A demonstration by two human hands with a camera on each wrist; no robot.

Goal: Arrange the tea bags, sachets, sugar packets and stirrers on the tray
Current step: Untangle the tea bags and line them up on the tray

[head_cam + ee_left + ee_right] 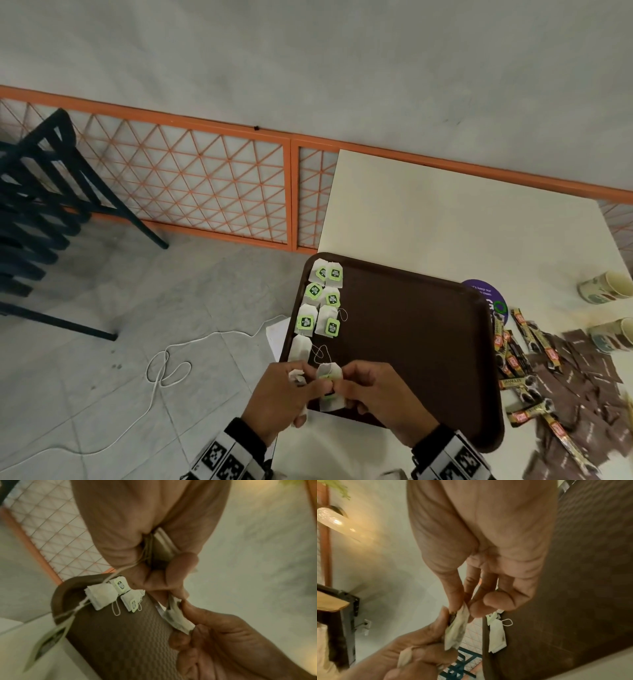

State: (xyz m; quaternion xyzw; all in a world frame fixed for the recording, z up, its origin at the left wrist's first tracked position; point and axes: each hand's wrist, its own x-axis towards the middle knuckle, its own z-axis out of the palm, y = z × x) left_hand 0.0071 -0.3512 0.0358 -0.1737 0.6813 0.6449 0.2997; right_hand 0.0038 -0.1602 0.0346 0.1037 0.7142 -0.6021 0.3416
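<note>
A brown tray (411, 325) lies on the cream table (445, 212). Several white tea bags with green tags (322, 301) lie in two columns along its left side. Over the tray's near-left corner both hands meet on one tea bag (330, 373). My left hand (318, 385) pinches it from the left and keeps a few more tea bags (296, 375) tucked in its palm. My right hand (342, 387) pinches the same bag from the right. In the left wrist view my left hand (171, 595) holds the spare bags (163, 543), strings dangling. In the right wrist view my right hand (467, 607) pinches the bag (457, 628).
To the right of the tray lie stick sachets (513, 363) and brown sugar packets (589, 370) in a loose heap. Two paper cups (606, 286) lie on their sides beyond them. Stacked dark chairs (34, 222), an orange lattice fence (191, 185) and a white cable (164, 370) are left of the table.
</note>
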